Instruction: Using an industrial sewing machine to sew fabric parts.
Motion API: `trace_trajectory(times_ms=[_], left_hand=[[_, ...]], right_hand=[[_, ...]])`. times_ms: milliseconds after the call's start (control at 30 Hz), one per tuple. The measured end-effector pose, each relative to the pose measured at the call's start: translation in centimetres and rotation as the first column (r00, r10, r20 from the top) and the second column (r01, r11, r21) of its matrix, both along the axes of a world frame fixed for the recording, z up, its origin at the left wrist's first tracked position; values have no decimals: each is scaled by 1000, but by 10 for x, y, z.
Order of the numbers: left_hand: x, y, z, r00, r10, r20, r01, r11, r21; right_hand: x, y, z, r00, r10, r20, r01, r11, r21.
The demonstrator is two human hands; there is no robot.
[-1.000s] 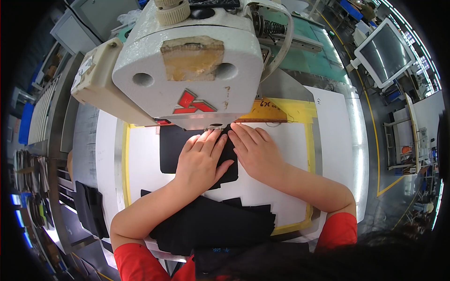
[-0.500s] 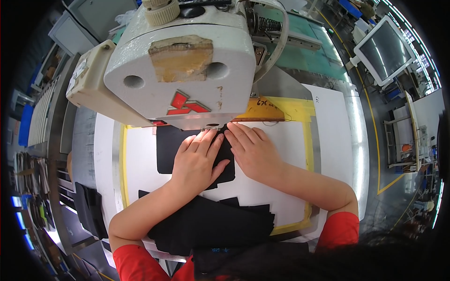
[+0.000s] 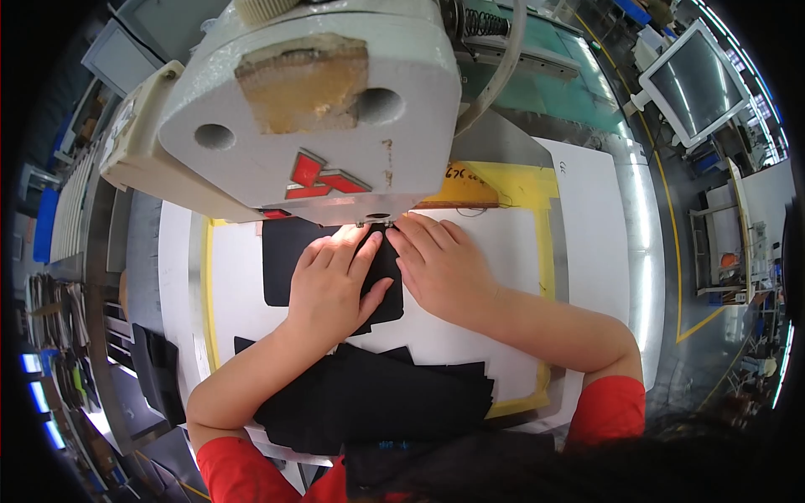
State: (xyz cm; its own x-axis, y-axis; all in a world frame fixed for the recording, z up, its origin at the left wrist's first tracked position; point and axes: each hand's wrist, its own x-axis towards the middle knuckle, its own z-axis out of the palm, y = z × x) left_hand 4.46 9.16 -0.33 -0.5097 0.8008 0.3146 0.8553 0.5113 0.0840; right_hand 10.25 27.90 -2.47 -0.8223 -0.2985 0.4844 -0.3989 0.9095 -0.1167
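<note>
Your left hand lies flat on the black fabric panel. Your right hand, likewise unclenched, meets its edge.

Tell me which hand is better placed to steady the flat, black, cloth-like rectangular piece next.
Probably the left hand: it lies spread over the black cloth-like piece. The right hand sits at that piece's right edge, mostly over the flat white board.
</note>
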Motion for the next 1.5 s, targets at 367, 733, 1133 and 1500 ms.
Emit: trace_trajectory(times_ms=[367,733,1133,1500], left_hand=[[-2,6,9,999,19,-45,-17,999,49],[-15,-6,-1,983,54,178,-100,959,264],[-22,-52,38,943,9,333,-85,973,213],[-35,-89,17,942,-205,264,106,932,347]], right_hand=[[-5,4,6,993,100,-67,-105,992,-73],[15,-34,30,911,379,164,-361,923,-131],[21,-80,36,980,56,188,-118,936,332],[21,-113,39,974,-134,185,10,835,550]])
